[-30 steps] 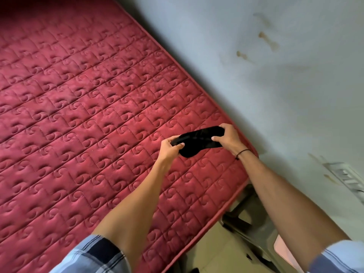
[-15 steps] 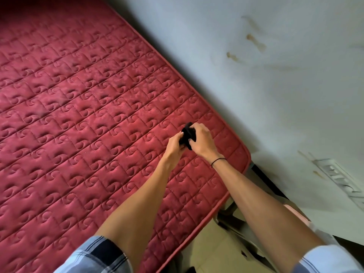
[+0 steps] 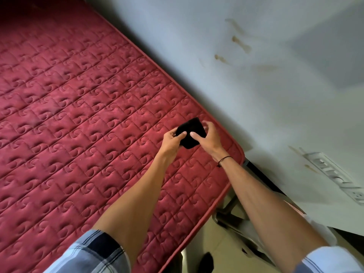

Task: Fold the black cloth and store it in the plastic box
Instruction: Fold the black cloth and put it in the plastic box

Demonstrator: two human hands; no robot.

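Observation:
The black cloth (image 3: 190,134) is a small folded bundle held just above the red quilted mattress (image 3: 78,125), near its right corner. My left hand (image 3: 173,142) pinches its left side with thumb on top. My right hand (image 3: 209,139) grips its right side, fingers curled over the far edge. A thin black band circles my right wrist. No plastic box can be made out for certain; a pale pinkish object (image 3: 315,223) shows behind my right forearm.
A grey-white stained wall (image 3: 256,85) runs along the mattress's right edge. A wall socket strip (image 3: 334,176) sits at the right. Below the mattress corner are a metal bed frame (image 3: 230,213) and beige floor (image 3: 206,245).
The cloth was stretched wide between both hands, then bunched tight between them; now it is a compact folded square held by both hands. The camera view has also shifted.

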